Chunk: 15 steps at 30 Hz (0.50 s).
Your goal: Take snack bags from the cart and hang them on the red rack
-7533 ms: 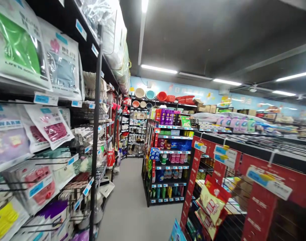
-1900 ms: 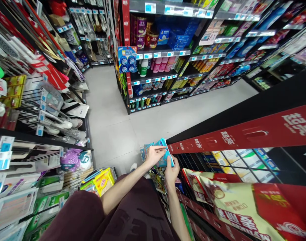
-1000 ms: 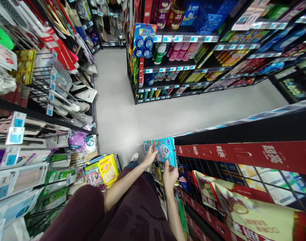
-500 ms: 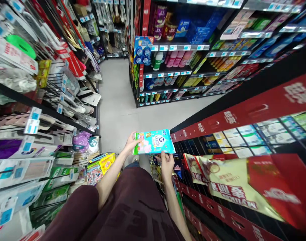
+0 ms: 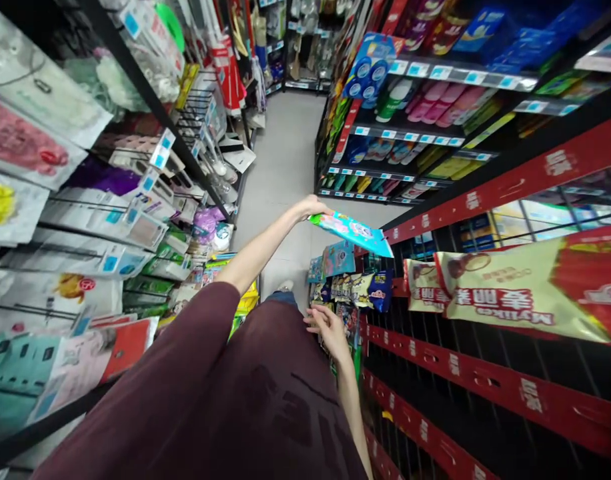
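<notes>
My left hand [image 5: 311, 208] grips a flat turquoise and green packet [image 5: 354, 232] by its green left end, arm stretched forward. The packet tilts, its far right end close to the red-edged rack on the right. Lower down, my right hand [image 5: 328, 327] is free of the packet, fingers apart and slightly curled, holding nothing. Beyond that hand hang several small bags, among them a dark blue bag [image 5: 379, 291]. Behind these, light blue packets [image 5: 338, 259] hang below the held one.
Large cream and red bags [image 5: 505, 290] hang from the right rack, above red shelf strips [image 5: 453, 363]. A wire display with hanging goods [image 5: 150, 230] lines the left. Ahead, a shelf of bottles [image 5: 438, 103] borders the grey floor [image 5: 280, 147].
My right hand has let go of the packet and drawn back toward my body. My left hand has carried the packet forward and to the right, tilting it. The view has turned left.
</notes>
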Available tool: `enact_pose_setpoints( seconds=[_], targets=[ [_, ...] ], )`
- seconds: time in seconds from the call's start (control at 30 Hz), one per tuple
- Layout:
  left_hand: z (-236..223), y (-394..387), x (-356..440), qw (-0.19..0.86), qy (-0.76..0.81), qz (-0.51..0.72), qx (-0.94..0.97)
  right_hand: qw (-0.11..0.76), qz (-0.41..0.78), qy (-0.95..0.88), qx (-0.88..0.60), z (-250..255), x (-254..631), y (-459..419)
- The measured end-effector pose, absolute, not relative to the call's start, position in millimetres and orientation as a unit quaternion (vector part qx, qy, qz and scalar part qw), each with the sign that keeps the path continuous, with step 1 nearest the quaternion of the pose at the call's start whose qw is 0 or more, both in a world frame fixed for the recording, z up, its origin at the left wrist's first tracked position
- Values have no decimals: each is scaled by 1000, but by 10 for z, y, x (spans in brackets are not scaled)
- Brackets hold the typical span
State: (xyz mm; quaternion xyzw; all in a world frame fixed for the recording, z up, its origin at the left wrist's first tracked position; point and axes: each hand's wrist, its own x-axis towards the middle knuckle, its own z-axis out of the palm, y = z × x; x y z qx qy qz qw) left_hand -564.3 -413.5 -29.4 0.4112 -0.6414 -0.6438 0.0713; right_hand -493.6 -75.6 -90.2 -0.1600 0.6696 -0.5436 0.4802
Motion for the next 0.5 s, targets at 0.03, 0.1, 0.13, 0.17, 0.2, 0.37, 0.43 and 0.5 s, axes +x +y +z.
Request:
enact_pose_setpoints(
  seconds=[0.03,0.1,0.13,0.17,0.2,0.37,0.43,0.5],
  targets=[
    [-293,-4134,-5642,59,-641,-645,412,481,-541,670,-162,-921,-4899,-712],
    [-312,-4119,-5615,48,-643,-641,416,487,-534,671,-166,-949,-4835,-637],
    [-333,-4102,-5589,49,-644,-637,420,489,-531,671,-169,-957,-4807,-606],
    [-361,-4078,-5556,53,-646,-633,423,489,-529,671,-173,-961,-4782,-578],
    [-395,-4049,-5521,56,-647,-630,425,488,-528,672,-177,-964,-4760,-553],
    [-555,-3899,-5407,34,-630,-661,406,469,-539,675,-184,-968,-4717,-461],
    [-581,-3882,-5412,21,-620,-679,391,456,-549,676,-182,-963,-4738,-451],
    [-592,-3904,-5426,21,-616,-689,382,434,-563,681,-178,-940,-4796,-479]
  ],
)
